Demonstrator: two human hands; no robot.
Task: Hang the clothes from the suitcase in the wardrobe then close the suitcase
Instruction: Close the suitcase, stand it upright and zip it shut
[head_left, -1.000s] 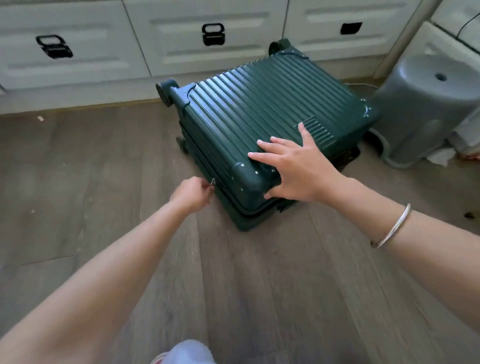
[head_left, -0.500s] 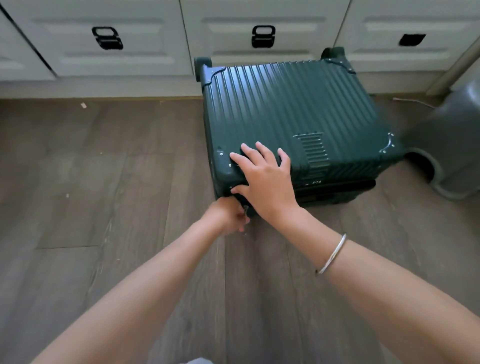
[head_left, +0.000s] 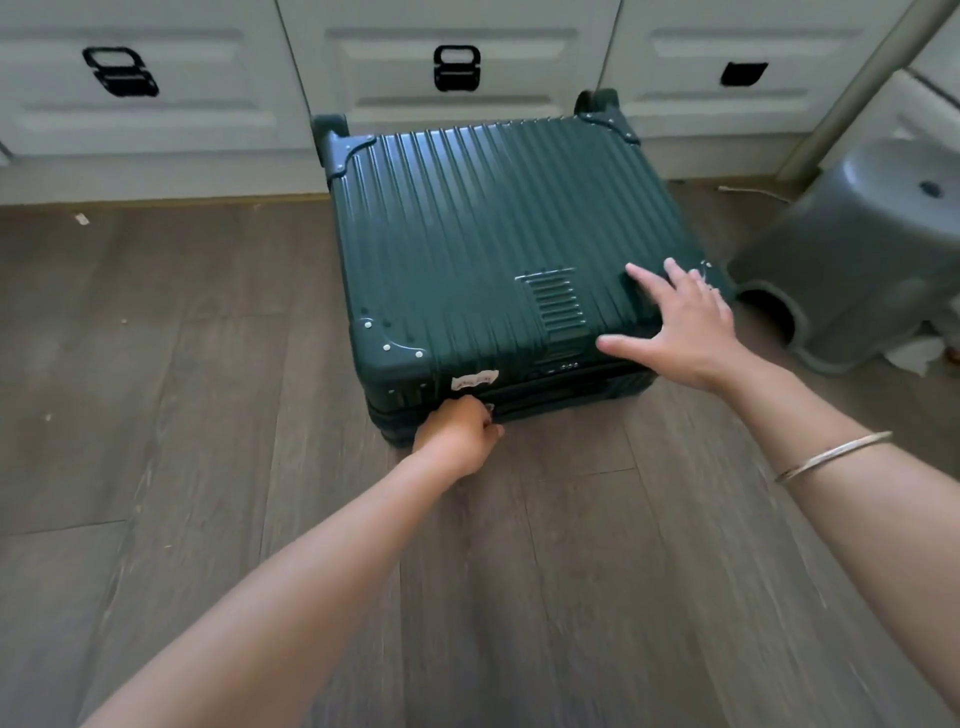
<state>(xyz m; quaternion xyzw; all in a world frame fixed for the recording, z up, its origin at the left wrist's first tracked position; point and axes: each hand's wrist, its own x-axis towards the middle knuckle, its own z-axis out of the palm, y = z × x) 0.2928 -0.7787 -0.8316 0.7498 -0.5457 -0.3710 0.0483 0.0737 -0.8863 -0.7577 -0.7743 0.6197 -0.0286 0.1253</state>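
A dark green ribbed suitcase (head_left: 467, 244) lies flat on the wooden floor with its lid down, wheels toward the white drawers. My left hand (head_left: 460, 434) is pinched on the zipper pull (head_left: 490, 409) along the near side seam, just right of the near left corner. My right hand (head_left: 680, 325) rests flat on the lid near its right front corner, fingers spread. No clothes are in view.
White drawers with black handles (head_left: 457, 67) run along the wall behind the suitcase. A grey plastic stool (head_left: 872, 249) stands close to the suitcase's right side. Some white paper (head_left: 914, 356) lies by the stool's foot.
My left hand has carried the zipper pull round the near left corner and along the front side. My right hand slid from that corner across the lid to its right front corner.
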